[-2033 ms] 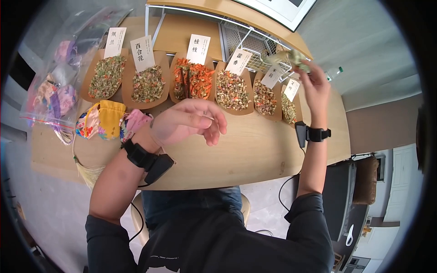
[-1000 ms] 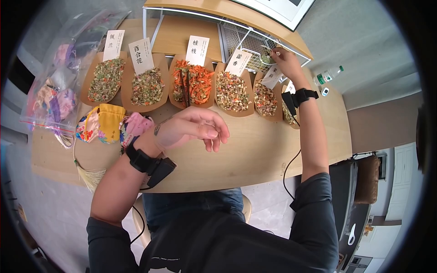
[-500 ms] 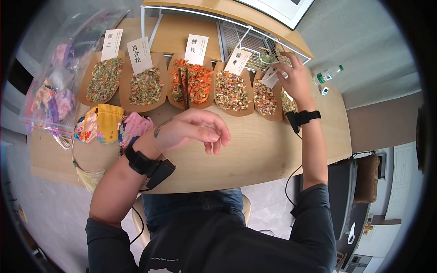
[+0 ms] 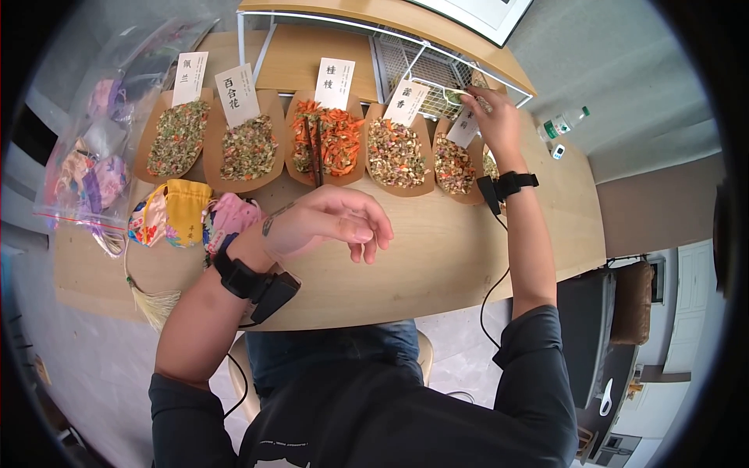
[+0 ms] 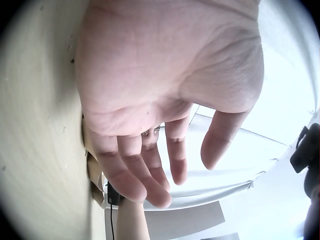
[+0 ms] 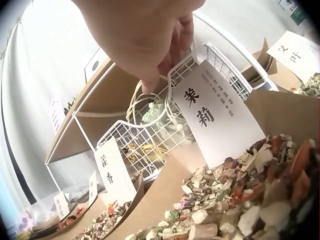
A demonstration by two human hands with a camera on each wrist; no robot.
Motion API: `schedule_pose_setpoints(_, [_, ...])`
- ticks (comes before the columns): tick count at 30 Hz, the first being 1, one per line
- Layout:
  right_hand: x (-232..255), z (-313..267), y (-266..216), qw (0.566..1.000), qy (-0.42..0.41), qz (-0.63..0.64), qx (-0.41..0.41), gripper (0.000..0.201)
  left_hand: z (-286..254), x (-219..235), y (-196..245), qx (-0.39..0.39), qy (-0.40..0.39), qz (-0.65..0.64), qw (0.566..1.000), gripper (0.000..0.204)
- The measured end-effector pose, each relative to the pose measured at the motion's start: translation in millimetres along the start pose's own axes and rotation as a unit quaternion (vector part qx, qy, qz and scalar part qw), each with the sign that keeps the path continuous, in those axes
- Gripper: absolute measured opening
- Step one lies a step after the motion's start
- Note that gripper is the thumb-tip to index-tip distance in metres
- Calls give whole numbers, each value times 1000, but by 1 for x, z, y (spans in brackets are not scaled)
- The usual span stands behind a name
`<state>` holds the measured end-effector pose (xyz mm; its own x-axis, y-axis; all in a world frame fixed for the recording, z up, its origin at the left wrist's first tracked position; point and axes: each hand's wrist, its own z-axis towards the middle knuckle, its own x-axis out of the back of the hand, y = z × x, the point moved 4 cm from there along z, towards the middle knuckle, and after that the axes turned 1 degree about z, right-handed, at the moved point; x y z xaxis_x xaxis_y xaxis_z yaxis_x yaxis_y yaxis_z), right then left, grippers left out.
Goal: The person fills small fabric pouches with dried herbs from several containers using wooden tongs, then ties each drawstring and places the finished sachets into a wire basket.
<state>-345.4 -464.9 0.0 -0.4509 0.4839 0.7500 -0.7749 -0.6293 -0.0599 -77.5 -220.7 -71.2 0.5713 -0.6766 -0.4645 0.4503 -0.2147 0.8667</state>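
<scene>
At the basket's front, my right hand (image 4: 497, 121) pinches a pale cord (image 6: 134, 102) between thumb and fingers. The cord loops down to a pale green pouch (image 6: 152, 114) inside the white wire basket (image 6: 142, 131). A label card (image 6: 215, 117) stands in front of the basket, above a paper tray of dried plant pieces (image 6: 240, 200). My left hand (image 4: 331, 222) hangs over the table with fingers loosely bent, palm showing in the left wrist view, and holds nothing.
Paper trays of dried herbs with labels stand in a row; dark sticks (image 4: 315, 152) lie on the orange one (image 4: 343, 144). Fabric pouches (image 4: 186, 212) and a plastic bag (image 4: 86, 156) are at left, a bottle (image 4: 563, 125) at right. A wooden shelf (image 4: 367, 15) spans the back.
My right hand carried a greenish thing beside the basket, reached to the basket, drew back slightly, and is now at its front with a cord. My left hand has barely moved.
</scene>
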Motion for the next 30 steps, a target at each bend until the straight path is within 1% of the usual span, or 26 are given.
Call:
schedule_pose_setpoints(2, [-2,2,-4,999,2,-11,50,26,-1,0,1,-2,-3,1,1000,28])
schedule_pose_setpoints(5, [8,-2,-17,993,33,19,116,20,-1,-2,2,2,-15,7,1000,28])
schedule_pose_setpoints(7, [17,-11,-38,992,25,40,117,17,0,-4,-1,11,-29,13,999,29])
schedule_pose_setpoints(8, [23,-16,-51,991,21,51,119,16,0,-7,-2,40,-54,36,997,29])
schedule_pose_setpoints(10, [26,-27,-87,986,-39,143,82,15,-1,-13,-4,100,-96,78,987,31])
schedule_pose_setpoints(11, [26,-32,-109,977,-70,189,64,15,-1,-18,-6,113,-133,101,980,33])
schedule_pose_setpoints(13, [28,-37,-161,926,-203,313,51,17,-4,-26,-13,163,-186,126,961,37])
schedule_pose_setpoints(14, [27,-39,-189,899,-249,355,66,18,-5,-30,-16,189,-217,139,948,38])
schedule_pose_setpoints(15, [27,-40,-215,872,-271,397,92,17,-6,-33,-20,201,-251,158,933,44])
schedule_pose_setpoints(17, [17,-44,-254,825,-364,415,121,18,-12,-38,-18,226,-280,185,915,46])
schedule_pose_setpoints(18, [12,-43,-270,813,-385,418,128,19,-15,-41,-18,236,-295,197,905,47])
schedule_pose_setpoints(20, [1,-37,-295,787,-427,420,146,21,-15,-44,-19,235,-307,200,900,49])
schedule_pose_setpoints(21, [-10,-39,-301,791,-426,417,135,24,-15,-45,-21,233,-313,201,898,50])
schedule_pose_setpoints(24, [-30,-44,-313,796,-426,400,157,23,-12,-47,-28,213,-342,193,894,50])
schedule_pose_setpoints(27, [-41,-44,-319,778,-454,417,121,20,-13,-50,-31,204,-353,197,891,50])
schedule_pose_setpoints(30, [-35,-38,-320,761,-490,410,109,19,-14,-52,-33,204,-361,201,887,49])
